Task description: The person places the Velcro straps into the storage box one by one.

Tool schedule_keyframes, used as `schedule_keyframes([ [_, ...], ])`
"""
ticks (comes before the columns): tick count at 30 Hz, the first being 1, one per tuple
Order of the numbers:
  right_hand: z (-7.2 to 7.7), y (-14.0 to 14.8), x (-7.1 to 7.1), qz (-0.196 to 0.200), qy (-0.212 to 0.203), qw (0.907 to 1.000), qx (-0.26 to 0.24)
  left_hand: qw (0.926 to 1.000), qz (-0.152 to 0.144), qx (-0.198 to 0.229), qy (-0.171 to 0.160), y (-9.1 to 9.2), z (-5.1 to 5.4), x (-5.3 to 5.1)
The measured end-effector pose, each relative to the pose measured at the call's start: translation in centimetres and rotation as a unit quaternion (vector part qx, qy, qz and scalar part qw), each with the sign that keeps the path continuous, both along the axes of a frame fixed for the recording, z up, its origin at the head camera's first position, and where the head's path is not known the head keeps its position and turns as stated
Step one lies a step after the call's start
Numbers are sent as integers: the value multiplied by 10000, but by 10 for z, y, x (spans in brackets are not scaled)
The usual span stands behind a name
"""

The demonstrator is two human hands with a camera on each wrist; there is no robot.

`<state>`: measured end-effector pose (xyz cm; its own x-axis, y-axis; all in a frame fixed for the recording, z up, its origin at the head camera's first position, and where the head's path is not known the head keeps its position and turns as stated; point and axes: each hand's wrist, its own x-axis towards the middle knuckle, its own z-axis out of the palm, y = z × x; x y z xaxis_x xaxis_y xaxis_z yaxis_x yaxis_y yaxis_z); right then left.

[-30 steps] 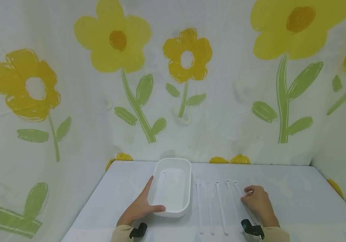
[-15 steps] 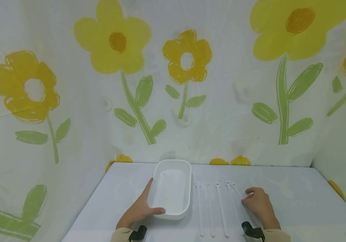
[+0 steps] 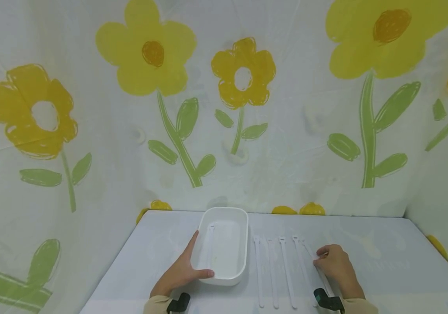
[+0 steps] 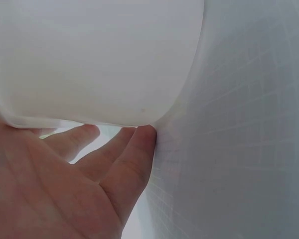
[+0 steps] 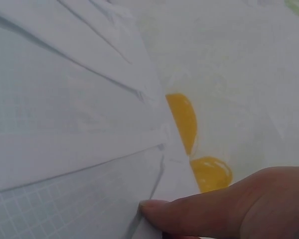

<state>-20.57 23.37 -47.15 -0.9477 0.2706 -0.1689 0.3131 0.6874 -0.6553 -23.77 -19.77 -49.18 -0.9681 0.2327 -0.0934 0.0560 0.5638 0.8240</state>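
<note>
White box [image 3: 229,255] on the tabletop [image 3: 388,261], left hand [image 3: 181,268] clamped on its left side, one zip tie [image 3: 210,248] inside it, four loose ties [image 3: 286,272] to its right, right hand [image 3: 335,262] beyond them pinching a fifth tie [image 3: 324,280].

Table [image 3: 396,248]: flat and white, under the left hand [image 3: 181,267] and the right hand [image 3: 335,264]. Thin grid lines [image 5: 35,214] show on it close to each one.
Box [image 3: 224,280]: white, with round corners. It stands on the table just right of the left hand, which holds its side and near rim.
Four ties [image 3: 288,270]: long, thin and white. They lie in a row, apart, between the box and the right hand. The one closest to the right hand leans a bit.
Pinched tie [image 3: 324,280]: white, slanting, in the right hand's fingers. I cannot tell if all of it touches the table.
</note>
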Motion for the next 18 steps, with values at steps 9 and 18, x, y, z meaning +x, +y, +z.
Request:
schedule_keyframes([
  [9, 1, -2, -1, -47, -161, 9998, 74, 10000, 23, -59, -4, -2, 0, 1],
  [18, -1, 5, -3, 29, -80, 9999, 147, 9999, -91, 69, 82, -3, 0, 0],
])
